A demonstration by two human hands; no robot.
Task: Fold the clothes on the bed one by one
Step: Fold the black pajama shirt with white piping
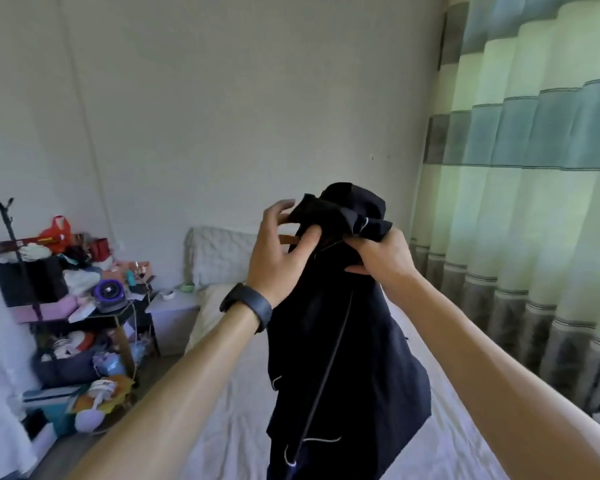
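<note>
One wide-angle camera worn on the head looks forward and slightly down along the bed (222, 427) toward the far wall (222, 116), the black garment (343, 341) close before it, curtain (534, 202) rightward, cluttered shelf (84, 306) leftward.

Soft matt cloth bunched in my right hand (378, 258) and left hand (278, 251): the dark garment (343, 341), edged with thin pale piping (slightly shinier). My wristband (248, 306) looks matt, rubbery. Near me, the bed sheet (229, 427) is pale creased cloth; the far pillow (215, 254) is quilted and bumpy; the right-hand curtain (534, 202) is woven, matt.
</note>
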